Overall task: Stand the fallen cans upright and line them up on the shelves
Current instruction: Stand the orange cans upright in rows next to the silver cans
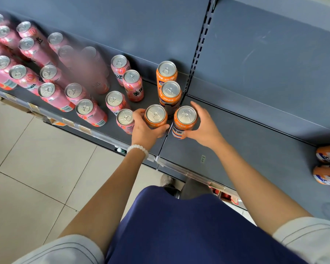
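- Orange cans upright near the shelf (pixel 255 141) joint: your left hand (pixel 144 128) wrapped fingers round the front-left orange can (pixel 155 116), thumb side toward the pink can (pixel 124 121) beside it.
- Your right hand (pixel 204 124) gripped the front-right orange can (pixel 185 119), fingers curled behind, thumb pressed on the label in front; can stood just right of the joint.
- Behind those 2, two more orange cans (pixel 168 80) stood in a row toward the back panel (pixel 265 54).
- Pink cans (pixel 51 77) filled the left stretch of shelf, upright, loosely spaced, some blurred.
- At far rt edge, 2 orange cans (pixel 328 164) lay on their sides, well apart from your hands.
- Bead bracelet (pixel 138 148) on your left wrist; tiled floor (pixel 27 168) below.
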